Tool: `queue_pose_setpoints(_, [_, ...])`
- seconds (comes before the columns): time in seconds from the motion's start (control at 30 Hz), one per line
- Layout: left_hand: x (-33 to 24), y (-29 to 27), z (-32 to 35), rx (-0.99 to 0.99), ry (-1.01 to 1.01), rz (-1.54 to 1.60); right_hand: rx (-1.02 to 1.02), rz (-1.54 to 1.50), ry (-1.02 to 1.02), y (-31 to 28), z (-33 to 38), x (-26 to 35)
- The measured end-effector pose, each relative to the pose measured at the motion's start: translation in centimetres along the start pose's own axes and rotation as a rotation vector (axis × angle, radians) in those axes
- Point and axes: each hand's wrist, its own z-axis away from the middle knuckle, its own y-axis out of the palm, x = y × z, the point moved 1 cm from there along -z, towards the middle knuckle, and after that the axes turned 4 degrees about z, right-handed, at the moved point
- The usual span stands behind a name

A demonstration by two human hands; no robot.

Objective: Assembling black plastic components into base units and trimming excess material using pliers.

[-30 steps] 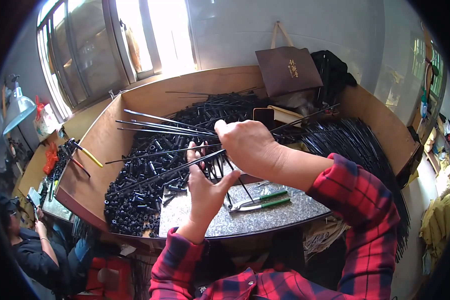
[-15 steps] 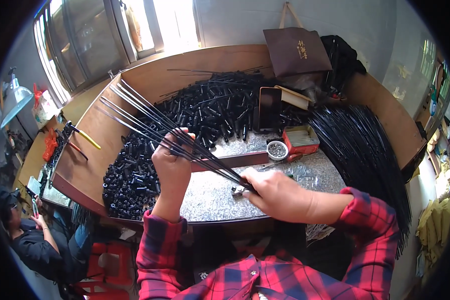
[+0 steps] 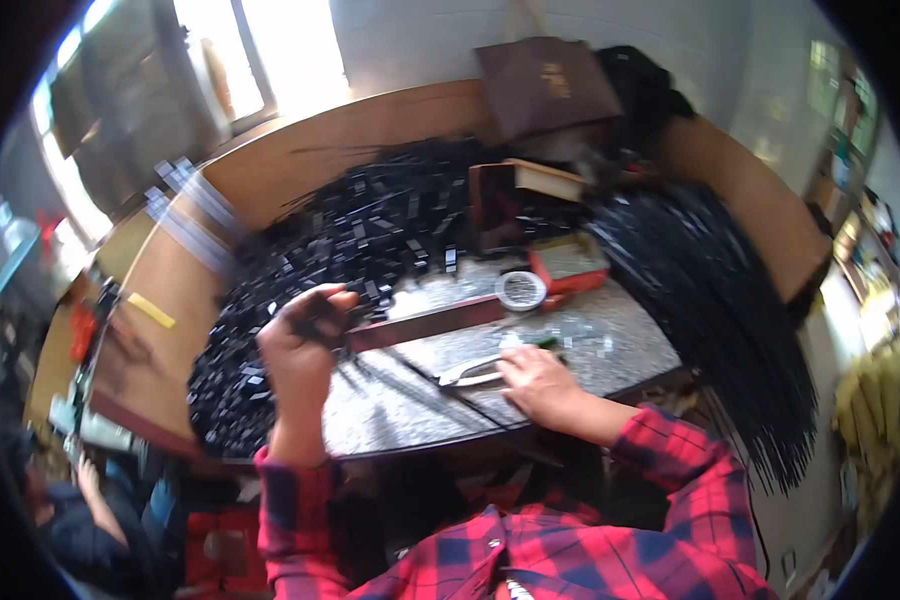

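Note:
My left hand [image 3: 305, 325] is closed round a bundle of thin black rods, smeared by motion. Their pale far ends [image 3: 195, 215] stick up over the desk's left wall, and the dark lower ends slant down toward the front edge. My right hand [image 3: 548, 385] lies low on the speckled desktop [image 3: 400, 415], its fingers bent over a silver-jawed, pliers-like tool [image 3: 470, 373]. A bit of green shows just beyond those fingers. The grip itself is partly hidden and blurred.
Small black parts [image 3: 340, 245] lie heaped behind a low divider [image 3: 430, 322]. A white cup of tiny bits [image 3: 520, 290] stands by a red box [image 3: 570, 265] and a phone [image 3: 493, 208]. Long black rods [image 3: 710, 300] hang over the right edge. Another person [image 3: 90, 520] sits at lower left.
My right hand has let go of the rods' lower ends and moved down onto the silver-jawed tool. My left hand still holds the bundle, now lower. The whole view has shifted and blurred.

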Motion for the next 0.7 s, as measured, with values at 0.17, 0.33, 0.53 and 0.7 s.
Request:
queue_pose_setpoints(0.17, [-0.6,-1.6,1.4,-0.074,0.011,0.041,-0.111,0.016,-0.041,1.5,-0.4,-1.0])
queue_pose_setpoints(0.33, [-0.8,0.2,2.0,-0.09,-0.052,-0.067,-0.025,0.064,0.035,0.2,1.9,-3.2])
queue_pose_setpoints(0.53, [-0.8,0.2,2.8,-0.094,-0.022,0.012,-0.007,0.142,0.108,-0.8,3.9,-5.8])
queue_pose_setpoints(0.7, [-1.1,-0.4,3.3,-0.11,-0.018,-0.197,-0.013,0.395,0.284,-6.3,6.1,-10.9])
